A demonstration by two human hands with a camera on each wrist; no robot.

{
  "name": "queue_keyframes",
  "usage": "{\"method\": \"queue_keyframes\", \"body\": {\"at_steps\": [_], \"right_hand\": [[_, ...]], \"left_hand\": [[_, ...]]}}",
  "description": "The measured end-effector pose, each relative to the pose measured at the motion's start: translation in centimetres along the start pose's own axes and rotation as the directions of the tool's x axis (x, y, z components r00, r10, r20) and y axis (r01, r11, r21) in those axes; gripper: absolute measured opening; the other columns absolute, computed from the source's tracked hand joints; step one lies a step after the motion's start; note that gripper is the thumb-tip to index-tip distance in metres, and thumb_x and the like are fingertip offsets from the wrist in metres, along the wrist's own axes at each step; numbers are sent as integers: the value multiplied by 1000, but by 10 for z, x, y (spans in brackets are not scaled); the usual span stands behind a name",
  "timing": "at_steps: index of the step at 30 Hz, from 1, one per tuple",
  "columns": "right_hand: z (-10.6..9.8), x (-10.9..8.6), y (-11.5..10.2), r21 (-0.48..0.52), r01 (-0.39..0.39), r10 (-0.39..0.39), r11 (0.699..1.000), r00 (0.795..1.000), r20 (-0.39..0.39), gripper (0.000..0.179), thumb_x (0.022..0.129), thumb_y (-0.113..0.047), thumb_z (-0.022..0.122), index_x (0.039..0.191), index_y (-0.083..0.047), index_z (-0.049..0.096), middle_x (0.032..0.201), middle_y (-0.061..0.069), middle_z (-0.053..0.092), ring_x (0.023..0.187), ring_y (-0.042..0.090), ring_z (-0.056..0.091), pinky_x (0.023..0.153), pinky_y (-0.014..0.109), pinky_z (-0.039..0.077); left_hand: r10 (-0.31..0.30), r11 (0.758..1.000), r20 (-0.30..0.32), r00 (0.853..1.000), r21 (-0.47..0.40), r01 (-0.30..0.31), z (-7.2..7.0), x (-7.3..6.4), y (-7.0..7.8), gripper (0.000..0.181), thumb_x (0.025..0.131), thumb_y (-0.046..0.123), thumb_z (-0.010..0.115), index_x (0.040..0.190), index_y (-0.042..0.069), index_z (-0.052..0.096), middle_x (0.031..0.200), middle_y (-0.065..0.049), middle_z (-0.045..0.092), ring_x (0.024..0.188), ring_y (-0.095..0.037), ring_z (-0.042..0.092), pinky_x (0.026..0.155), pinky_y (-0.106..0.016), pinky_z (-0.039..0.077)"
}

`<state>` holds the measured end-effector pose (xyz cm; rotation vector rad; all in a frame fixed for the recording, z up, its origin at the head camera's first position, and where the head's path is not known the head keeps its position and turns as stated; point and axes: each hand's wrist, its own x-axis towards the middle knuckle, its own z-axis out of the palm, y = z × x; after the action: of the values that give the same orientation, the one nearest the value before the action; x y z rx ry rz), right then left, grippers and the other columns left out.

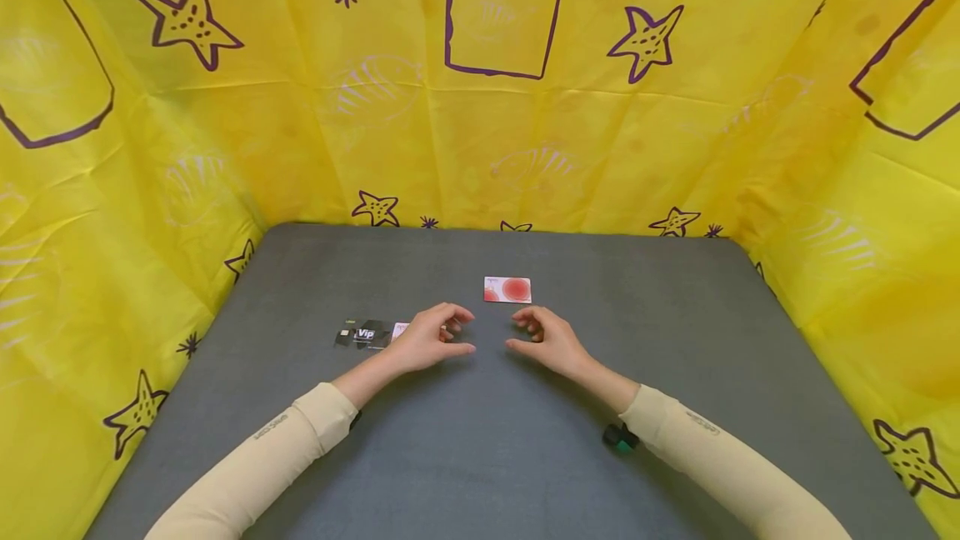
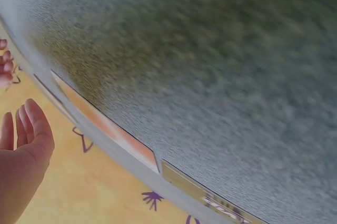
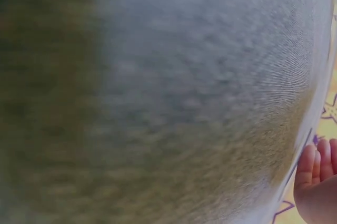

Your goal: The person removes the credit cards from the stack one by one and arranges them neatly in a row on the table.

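My left hand (image 1: 431, 337) hovers over the table with its fingers loosely bent and nothing between them. Beneath and beside it lie a black card marked "Vip" (image 1: 363, 334) and a pale pinkish card (image 1: 399, 329), which the hand mostly covers. Facing it across a small gap, my right hand (image 1: 551, 342) is likewise relaxed and holds nothing. A white card with red circles (image 1: 507, 290) lies flat just beyond both hands, touched by neither. In the left wrist view, an orange-and-white card (image 2: 108, 124) lies end to end with the Vip card (image 2: 210, 195).
The grey table (image 1: 480, 457) has rounded far corners. A yellow cloth (image 1: 465, 148) with purple starfish drawings encloses its back and both sides. Below the right sleeve, a dark wrist device (image 1: 619, 437) shows.
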<state>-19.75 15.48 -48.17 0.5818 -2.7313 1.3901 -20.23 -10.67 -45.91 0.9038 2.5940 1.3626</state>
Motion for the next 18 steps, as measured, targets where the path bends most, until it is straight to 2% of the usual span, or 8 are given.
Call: {"method": "queue_keyframes", "body": {"at_steps": [11, 18], "right_hand": [[-8, -11, 5, -12, -46, 46, 999, 999, 1, 42, 78, -19, 83, 113, -5, 65, 102, 6, 65, 87, 21, 60, 79, 30, 48], [-11, -14, 10, -24, -41, 41, 999, 999, -6, 43, 78, -20, 83, 113, -6, 65, 102, 4, 65, 89, 19, 59, 78, 30, 49]], "left_hand": [[12, 1000, 28, 1000, -18, -11, 9, 2, 4, 45, 79, 15, 82, 116, -1, 61, 109, -16, 63, 93, -28, 60, 78, -35, 54], [4, 1000, 47, 999, -7, -4, 14, 6, 5, 46, 79, 17, 82, 116, 1, 62, 109, -15, 63, 93, -25, 60, 79, -33, 53]]}}
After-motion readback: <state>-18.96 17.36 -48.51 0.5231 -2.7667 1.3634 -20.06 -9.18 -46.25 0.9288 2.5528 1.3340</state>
